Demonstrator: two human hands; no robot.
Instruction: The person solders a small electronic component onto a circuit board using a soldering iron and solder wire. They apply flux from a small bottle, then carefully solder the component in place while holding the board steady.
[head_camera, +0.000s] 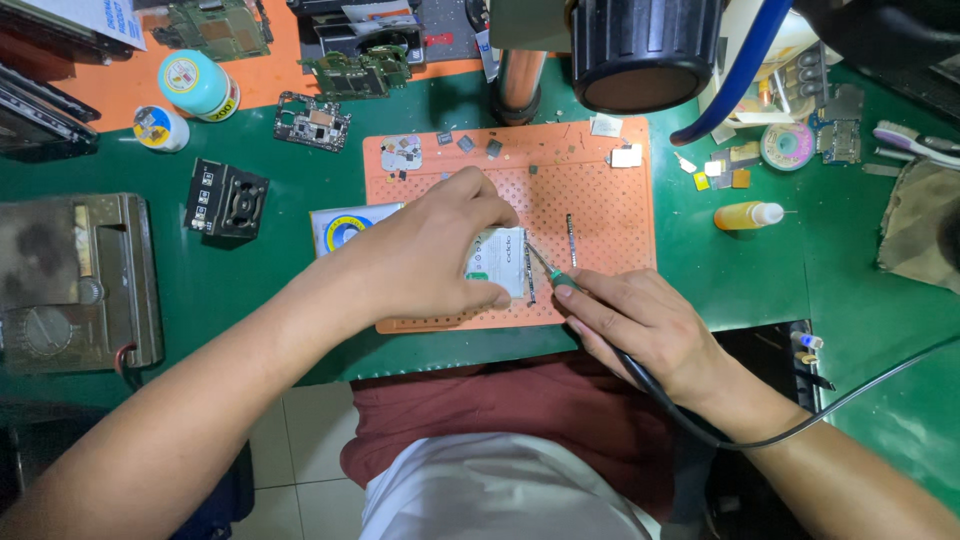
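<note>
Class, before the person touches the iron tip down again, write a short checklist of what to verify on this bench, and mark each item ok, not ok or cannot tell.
1. Left hand pins the white phone battery flat on the orange work mat: ok.
2. Right hand grips the soldering iron like a pen: ok.
3. Iron tip sits at the battery's right edge: ok.
4. Iron cord hangs free of the mat: ok.
5. Tip is hot and tinned: cannot tell.
6. Loose chips lie away from the tip: ok.
</note>
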